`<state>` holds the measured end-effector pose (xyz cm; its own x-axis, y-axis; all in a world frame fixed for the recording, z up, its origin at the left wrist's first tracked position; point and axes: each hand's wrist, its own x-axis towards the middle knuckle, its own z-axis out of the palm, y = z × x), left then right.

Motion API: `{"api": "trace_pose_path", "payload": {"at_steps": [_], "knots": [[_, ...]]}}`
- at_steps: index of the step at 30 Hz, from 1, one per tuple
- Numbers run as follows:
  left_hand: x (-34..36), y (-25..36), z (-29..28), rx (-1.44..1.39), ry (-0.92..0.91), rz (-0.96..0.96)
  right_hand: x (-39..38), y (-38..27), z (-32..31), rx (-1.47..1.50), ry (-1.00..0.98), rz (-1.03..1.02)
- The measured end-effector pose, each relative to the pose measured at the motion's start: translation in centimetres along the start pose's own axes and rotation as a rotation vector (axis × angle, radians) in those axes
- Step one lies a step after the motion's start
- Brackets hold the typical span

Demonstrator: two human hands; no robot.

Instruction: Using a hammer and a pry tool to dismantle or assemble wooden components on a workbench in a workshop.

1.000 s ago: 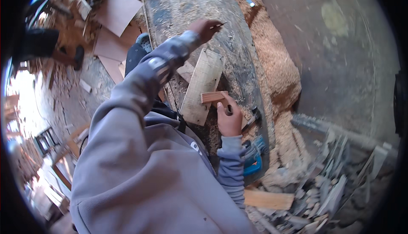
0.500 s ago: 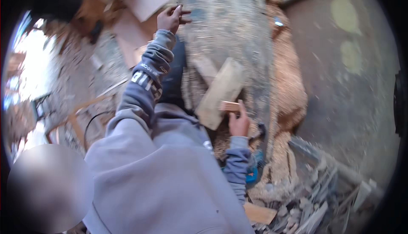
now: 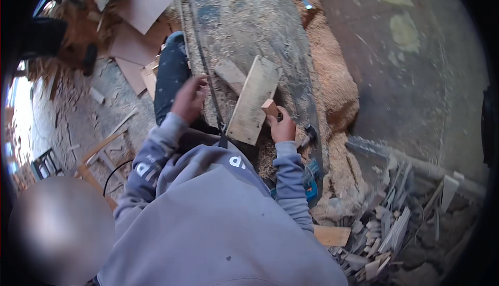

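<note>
Reddish wood, a small block (image 3: 270, 107), is grasped in the right hand (image 3: 283, 128) by the edge of a pale board (image 3: 253, 104) on the dusty surface (image 3: 234, 26). The left hand (image 3: 190, 100), beside the dark trouser leg (image 3: 170, 70), is too blurred to read. Work seems under way: block lifted, not yet set down; what else remains is unclear.

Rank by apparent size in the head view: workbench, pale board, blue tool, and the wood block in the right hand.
1. Workbench
2. Pale board
3. Blue tool, partly hidden by the sleeve
4. Wood block in the right hand
</note>
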<state>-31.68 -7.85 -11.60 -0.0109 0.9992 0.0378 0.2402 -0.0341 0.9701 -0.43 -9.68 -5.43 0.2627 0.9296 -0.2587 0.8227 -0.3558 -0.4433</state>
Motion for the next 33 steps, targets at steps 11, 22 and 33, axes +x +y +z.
{"api": "trace_pose_path", "payload": {"at_steps": [11,22,33], "knots": [[-2.3,-5.5,11.0,0.036,-0.633,-0.362,0.5,-3.0,-6.6,0.091,-0.048,0.106],[-4.2,-1.3,8.1,-0.015,-0.546,-0.414,5.6,-3.7,-1.1,-0.313,-0.268,-0.244],[4.5,4.7,10.8,0.272,-0.188,0.446,5.9,-1.3,-1.4,-0.100,0.195,-0.402]]}}
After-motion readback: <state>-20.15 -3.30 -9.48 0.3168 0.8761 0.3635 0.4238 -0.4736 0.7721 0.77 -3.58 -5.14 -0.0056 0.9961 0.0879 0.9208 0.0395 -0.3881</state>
